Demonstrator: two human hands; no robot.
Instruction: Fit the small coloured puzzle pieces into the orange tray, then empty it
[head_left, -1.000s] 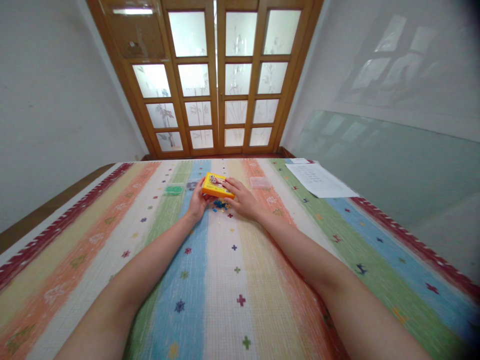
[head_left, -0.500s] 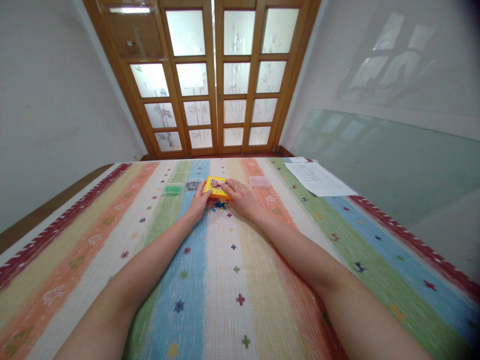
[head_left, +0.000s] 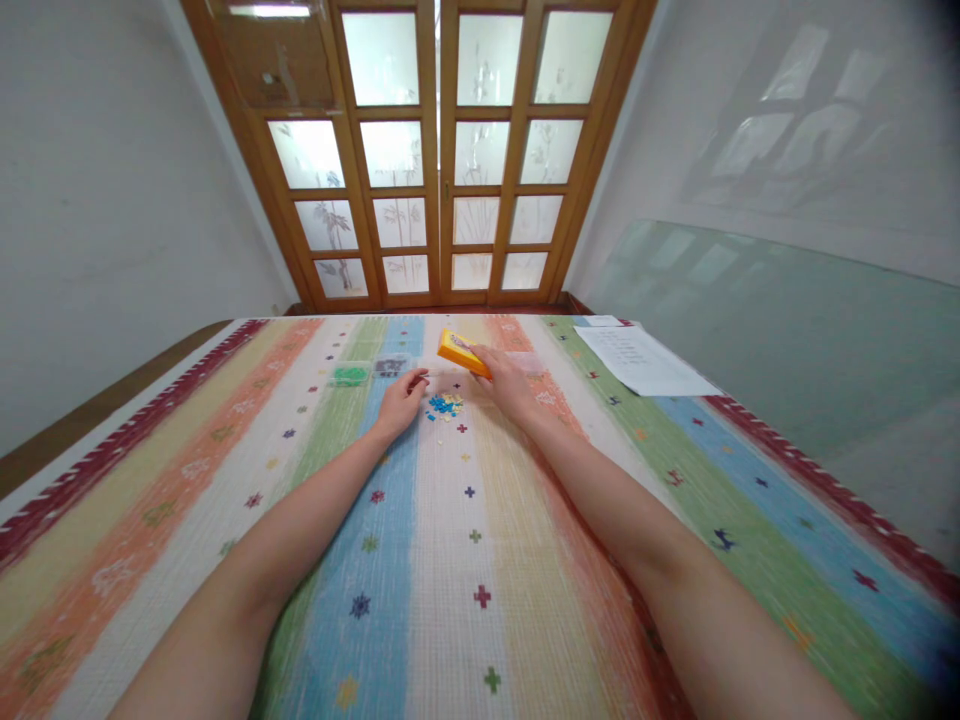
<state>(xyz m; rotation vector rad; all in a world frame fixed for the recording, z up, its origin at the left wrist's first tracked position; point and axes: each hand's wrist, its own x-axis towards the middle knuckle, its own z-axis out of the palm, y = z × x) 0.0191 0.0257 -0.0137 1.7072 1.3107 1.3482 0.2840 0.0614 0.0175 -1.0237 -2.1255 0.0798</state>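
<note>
My right hand (head_left: 506,383) grips a small yellow box (head_left: 463,352) by its right end, tilted and raised over the far part of the table. Left of it, my left hand (head_left: 403,402) has its fingers curled together at the tips. Something thin and clear may be at those fingertips, but I cannot make it out. Between the hands, a loose pile of small blue and pale yellow pieces (head_left: 445,405) lies on the striped tablecloth (head_left: 442,560).
Beyond my left hand stand a clear box of green pieces (head_left: 350,375) and a clear box of dark pieces (head_left: 391,366). A clear pinkish box (head_left: 523,362) is behind my right hand. Printed paper (head_left: 641,360) lies at the far right.
My left hand has come off the yellow box. My right hand has lifted and tilted it up and to the right, uncovering the small pieces.
</note>
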